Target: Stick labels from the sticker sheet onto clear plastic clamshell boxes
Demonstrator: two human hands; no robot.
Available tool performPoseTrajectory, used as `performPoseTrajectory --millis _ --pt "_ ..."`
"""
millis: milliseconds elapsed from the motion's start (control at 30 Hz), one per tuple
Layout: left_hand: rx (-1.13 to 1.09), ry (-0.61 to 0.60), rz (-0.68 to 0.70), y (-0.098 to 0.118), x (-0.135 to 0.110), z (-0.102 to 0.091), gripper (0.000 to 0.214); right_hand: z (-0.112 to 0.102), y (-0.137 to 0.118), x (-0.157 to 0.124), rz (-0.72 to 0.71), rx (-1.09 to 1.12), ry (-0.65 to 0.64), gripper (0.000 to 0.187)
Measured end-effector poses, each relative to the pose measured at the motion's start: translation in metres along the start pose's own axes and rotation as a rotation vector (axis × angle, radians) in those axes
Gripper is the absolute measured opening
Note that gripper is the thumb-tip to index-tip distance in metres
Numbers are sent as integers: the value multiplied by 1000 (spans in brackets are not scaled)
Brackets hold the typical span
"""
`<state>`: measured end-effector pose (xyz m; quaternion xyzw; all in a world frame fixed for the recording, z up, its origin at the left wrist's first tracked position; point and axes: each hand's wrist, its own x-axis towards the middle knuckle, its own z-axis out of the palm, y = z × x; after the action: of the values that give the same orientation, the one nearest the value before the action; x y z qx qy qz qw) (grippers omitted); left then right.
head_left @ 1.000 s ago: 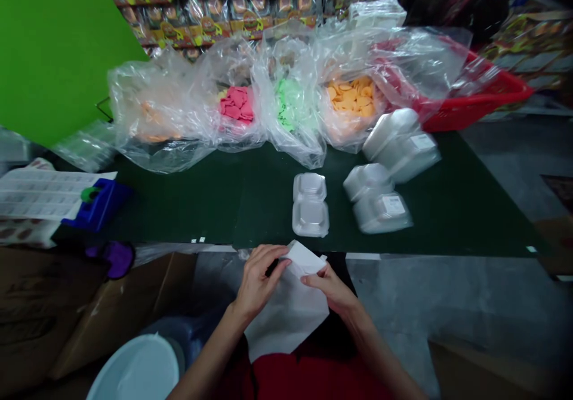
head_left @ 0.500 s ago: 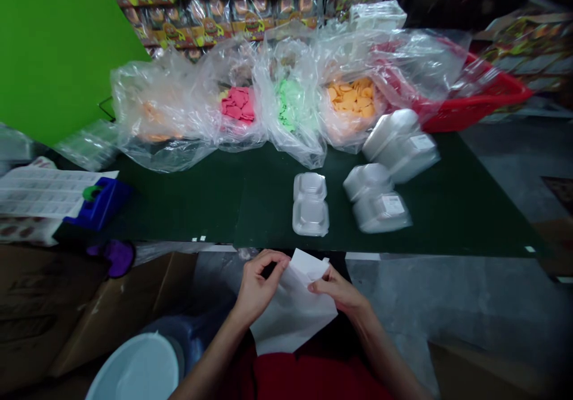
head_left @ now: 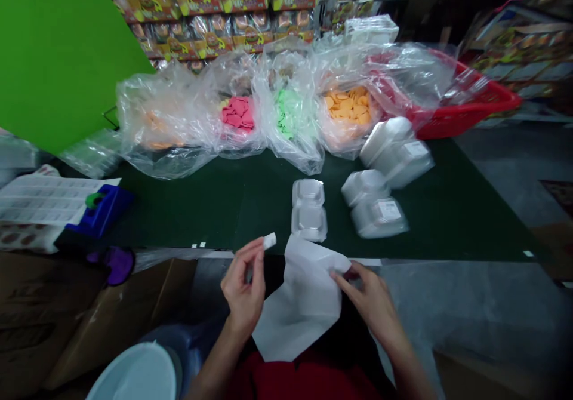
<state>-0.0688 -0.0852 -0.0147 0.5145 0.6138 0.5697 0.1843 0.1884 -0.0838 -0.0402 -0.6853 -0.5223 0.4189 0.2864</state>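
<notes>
My left hand [head_left: 244,286] pinches a small white sticker [head_left: 269,240] between thumb and fingertips, lifted just off the sheet. My right hand [head_left: 369,298] grips the right edge of a white backing sheet [head_left: 302,304] that hangs over my lap at the table's front edge. Just beyond the hands an open white clamshell box [head_left: 308,210] lies on the dark green table [head_left: 215,200].
Stacks of white clamshell boxes [head_left: 380,209] sit to the right. Clear bags of pink [head_left: 238,113], green [head_left: 289,110] and orange pieces [head_left: 349,104] line the back, with a red basket [head_left: 470,104]. A blue tool [head_left: 101,212], cardboard boxes [head_left: 107,310] and a white bucket [head_left: 134,373] are at the left.
My left hand has peeled a small white sticker off the sheet and lifted it up and left. The right hand has slid right along the sheet's edge.
</notes>
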Motion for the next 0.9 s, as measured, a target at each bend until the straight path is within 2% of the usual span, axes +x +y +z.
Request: performPoseTrajectory --millis 67,133,233,300,367,433,500,600,667,733,800,900 --pt "60 -84 216 4 -10 7 16 -13 -16 -11 -90 -14 144 37" --pt "71 -144 375 7 -20 15 27 -11 -38 -21 -132 107 176 31" --pt "62 -210 512 10 -29 26 38 8 -64 -23 -125 407 18 23" --pt "44 -261 538 14 -30 30 37 20 -70 -18 -107 582 -75 21" --pt "6 -346 460 19 -25 30 31 24 -69 -10 -103 639 -83 19" --pt "-23 -450 289 25 -14 27 29 19 -64 -2 -140 578 -103 18" --pt "-23 -525 144 32 1 23 31 11 -62 3 -190 484 -205 16" --pt "-16 -666 92 43 24 20 11 1 -66 6 -214 397 -343 13" --pt "-28 -754 84 49 37 21 11 -3 -71 7 -212 375 -327 12" --pt "-33 -738 80 52 49 25 16 -6 -73 10 -211 382 -255 11" --pt "-51 -615 52 52 59 33 15 -10 -70 16 -197 423 -135 18" --pt "-134 -421 -94 44 74 52 14 -15 -59 31 -167 510 79 28"
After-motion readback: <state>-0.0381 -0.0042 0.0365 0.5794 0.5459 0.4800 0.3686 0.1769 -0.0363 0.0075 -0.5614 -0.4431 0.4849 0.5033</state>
